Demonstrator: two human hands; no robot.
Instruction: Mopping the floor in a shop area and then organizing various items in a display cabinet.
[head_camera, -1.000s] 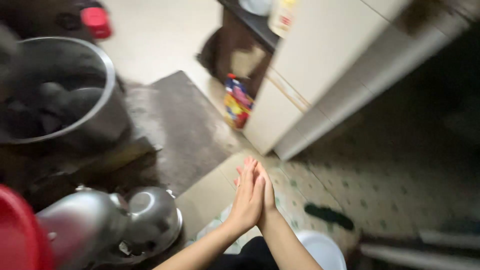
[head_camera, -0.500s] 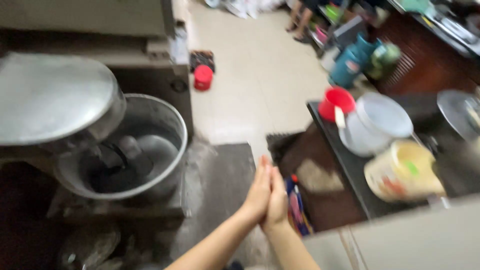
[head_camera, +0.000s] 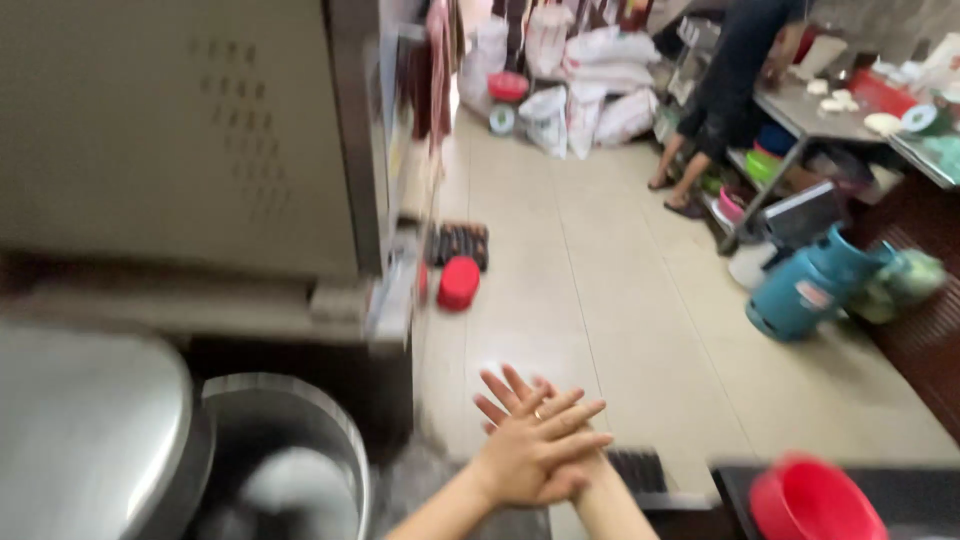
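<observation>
My left hand (head_camera: 535, 455) lies over my right hand (head_camera: 505, 395), palms pressed together, fingers pointing up and away from me above the tiled floor (head_camera: 600, 300). Only the right hand's fingertips show past the left; a ring is on one finger. Neither hand holds anything. A round metal mixing bowl (head_camera: 285, 450) stands just left of my forearms, under a large grey machine (head_camera: 180, 150).
A red bowl (head_camera: 815, 500) sits on a dark counter at lower right. A blue gas cylinder (head_camera: 805, 285) stands on the right. Another person (head_camera: 730, 90) bends at a metal table in the back. White sacks (head_camera: 590, 80) are piled at the far wall. A small red stool (head_camera: 458, 282) stands on the floor.
My view has swung upward and forward along the room. My pressed palms have slid so the fingers now cross at an angle.
</observation>
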